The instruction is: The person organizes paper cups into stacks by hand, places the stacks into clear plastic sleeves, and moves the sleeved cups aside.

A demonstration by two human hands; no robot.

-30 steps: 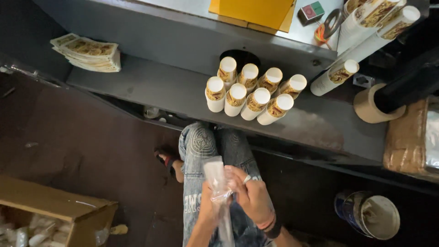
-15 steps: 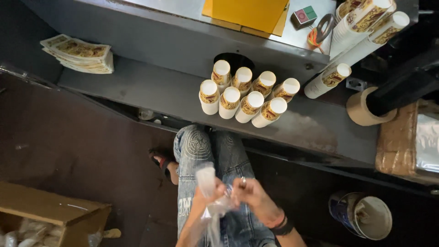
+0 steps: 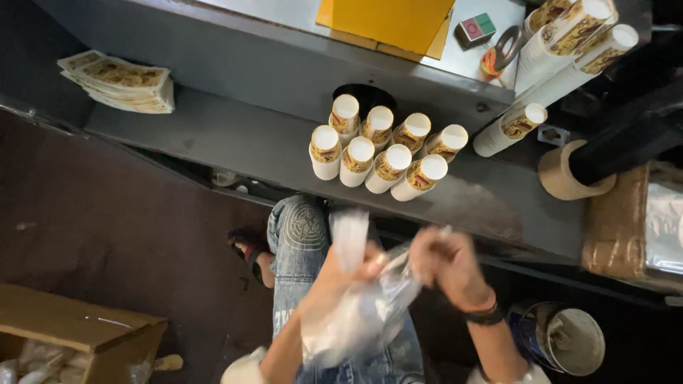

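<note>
Over my lap, my left hand (image 3: 334, 281) and my right hand (image 3: 445, 263) both grip a clear plastic bag (image 3: 359, 313). The bag is blurred with motion and is spread between the two hands. A pale upright strip of the bag rises above my left hand. On the grey shelf (image 3: 235, 139) in front of me stand several stacks of white paper cups (image 3: 380, 156) with gold-brown print, close together. My jeans-clad knees (image 3: 299, 227) sit under the shelf edge.
A stack of printed paper sheets (image 3: 121, 82) lies at the shelf's left end. Longer cup stacks (image 3: 569, 43) lean at upper right, near a tape roll (image 3: 562, 178) and a yellow folder (image 3: 388, 21). A cardboard box (image 3: 78, 334) sits lower left, a paint can (image 3: 562, 338) lower right.
My hands have moved apart and up, and the plastic bag has opened out between them from a narrow upright strip. The view has shifted slightly downward.
</note>
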